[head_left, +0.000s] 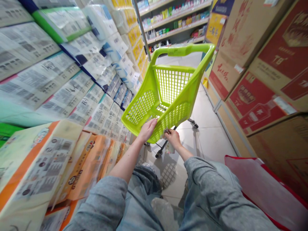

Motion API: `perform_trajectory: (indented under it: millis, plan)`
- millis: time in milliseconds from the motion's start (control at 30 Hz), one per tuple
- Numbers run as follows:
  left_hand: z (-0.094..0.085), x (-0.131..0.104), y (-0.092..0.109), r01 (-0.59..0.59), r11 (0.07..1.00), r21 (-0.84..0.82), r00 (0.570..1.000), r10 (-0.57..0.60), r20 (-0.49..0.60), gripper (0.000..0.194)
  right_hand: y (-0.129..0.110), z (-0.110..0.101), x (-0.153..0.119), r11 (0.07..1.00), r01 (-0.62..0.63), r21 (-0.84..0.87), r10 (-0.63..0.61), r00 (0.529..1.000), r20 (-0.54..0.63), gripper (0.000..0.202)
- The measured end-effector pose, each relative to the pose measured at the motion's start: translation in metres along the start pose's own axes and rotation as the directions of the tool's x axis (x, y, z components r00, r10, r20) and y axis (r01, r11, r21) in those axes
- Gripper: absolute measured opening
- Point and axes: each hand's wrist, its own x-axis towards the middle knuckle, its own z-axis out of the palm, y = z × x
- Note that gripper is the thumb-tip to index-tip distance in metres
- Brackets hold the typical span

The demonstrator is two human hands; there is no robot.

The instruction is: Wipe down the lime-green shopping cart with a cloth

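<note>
A lime-green plastic shopping cart (175, 85) stands tilted in view in front of me, its lattice basket holding nothing I can see. My left hand (147, 131) grips the near rim of the basket, fingers over the edge. Just to its right, my right hand (172, 138) is closed at the outside of the basket's near wall. Pinched in it is a small greyish, crumpled piece that looks like a rag (170, 147); part of it is hidden by the fingers.
Stacked tissue packs (89, 102) line the left side, with orange packs (89, 163) close by my left arm. Cardboard cartons (255, 99) are piled on the right. A red-edged bin or bag (262, 192) lies at lower right. Stocked shelves (175, 22) stand beyond the cart.
</note>
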Motion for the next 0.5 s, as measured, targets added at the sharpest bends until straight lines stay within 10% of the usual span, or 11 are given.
perform_trajectory:
  millis: [267, 500]
  plan:
    - [0.004, 0.002, 0.000, -0.022, 1.000, -0.007, 1.000, 0.022, -0.004, 0.050, 0.000, 0.006, -0.018, 0.962, 0.222, -0.158, -0.215, 0.975, 0.061, 0.020]
    - [0.001, 0.003, 0.002, 0.007, 1.000, 0.005, 1.000, -0.007, 0.000, 0.049, 0.002, 0.006, -0.004, 0.998, 0.041, -0.040, -0.035, 0.988, 0.154, 0.014]
